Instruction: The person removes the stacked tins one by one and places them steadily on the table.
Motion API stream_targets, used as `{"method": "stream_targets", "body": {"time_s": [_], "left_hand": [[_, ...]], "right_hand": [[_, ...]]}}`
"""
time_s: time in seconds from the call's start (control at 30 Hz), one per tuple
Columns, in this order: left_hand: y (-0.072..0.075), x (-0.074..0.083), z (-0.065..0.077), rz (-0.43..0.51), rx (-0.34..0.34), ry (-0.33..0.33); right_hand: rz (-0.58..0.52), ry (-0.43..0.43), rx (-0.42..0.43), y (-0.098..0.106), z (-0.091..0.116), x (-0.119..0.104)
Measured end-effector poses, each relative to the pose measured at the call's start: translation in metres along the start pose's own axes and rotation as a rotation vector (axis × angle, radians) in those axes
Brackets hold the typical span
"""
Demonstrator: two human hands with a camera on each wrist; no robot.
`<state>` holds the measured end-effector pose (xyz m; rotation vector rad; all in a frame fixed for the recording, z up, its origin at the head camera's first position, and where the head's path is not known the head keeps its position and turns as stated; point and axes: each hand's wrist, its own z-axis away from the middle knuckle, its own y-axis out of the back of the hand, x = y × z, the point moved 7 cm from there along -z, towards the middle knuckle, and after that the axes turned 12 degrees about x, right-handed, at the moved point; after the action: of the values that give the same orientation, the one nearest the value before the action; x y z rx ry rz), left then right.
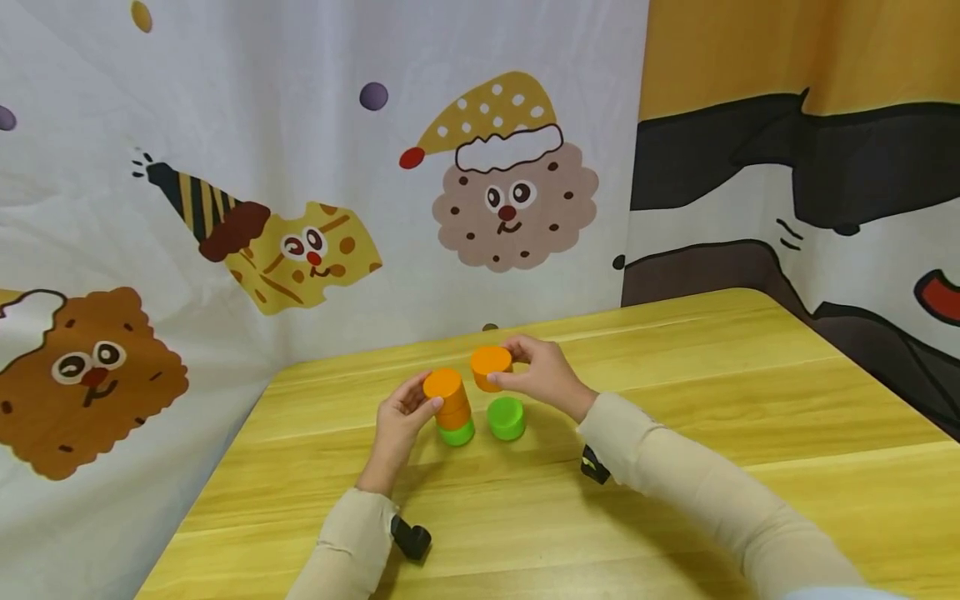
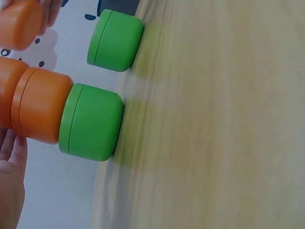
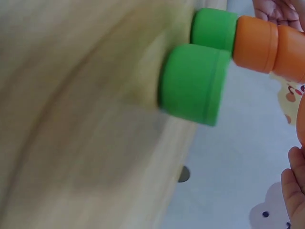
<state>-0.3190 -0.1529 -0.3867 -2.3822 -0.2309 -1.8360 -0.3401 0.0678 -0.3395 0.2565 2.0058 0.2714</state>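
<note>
Three small round jars stand stacked: a green jar (image 1: 457,434) at the bottom, an orange jar (image 1: 454,417) on it and another orange jar (image 1: 444,385) on top. My left hand (image 1: 396,423) grips the top orange jar, thumb on the near side and fingers behind. To the right, my right hand (image 1: 549,377) pinches a third orange jar (image 1: 491,365) between thumb and fingers. That jar is in the air above a lone green jar (image 1: 506,419), which stands on the table beside the stack. In the left wrist view a gap shows between the held orange jar (image 2: 21,24) and the lone green jar (image 2: 116,40).
The wooden table (image 1: 720,375) runs back to a white curtain (image 1: 420,275) printed with cartoon snacks. Its left edge drops off beside the left forearm. A black wrist-camera mount (image 1: 410,537) sits on the left sleeve, another (image 1: 595,465) under the right.
</note>
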Motion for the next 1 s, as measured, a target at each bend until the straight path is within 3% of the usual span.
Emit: {"method": "stream_targets", "body": {"time_s": [0.3, 0.67, 1.0], "left_hand": [[0.003, 0.002, 0.001, 0.029, 0.006, -0.017], [0.002, 0.002, -0.001, -0.001, -0.008, 0.005], [0.0, 0.001, 0.0, -0.001, -0.008, 0.002]], "right_hand": [[0.021, -0.066, -0.001, 0.011, 0.012, 0.022], [0.081, -0.108, -0.015, 0.031, 0.02, 0.044], [0.12, -0.15, -0.138, 0.034, 0.026, 0.062]]}}
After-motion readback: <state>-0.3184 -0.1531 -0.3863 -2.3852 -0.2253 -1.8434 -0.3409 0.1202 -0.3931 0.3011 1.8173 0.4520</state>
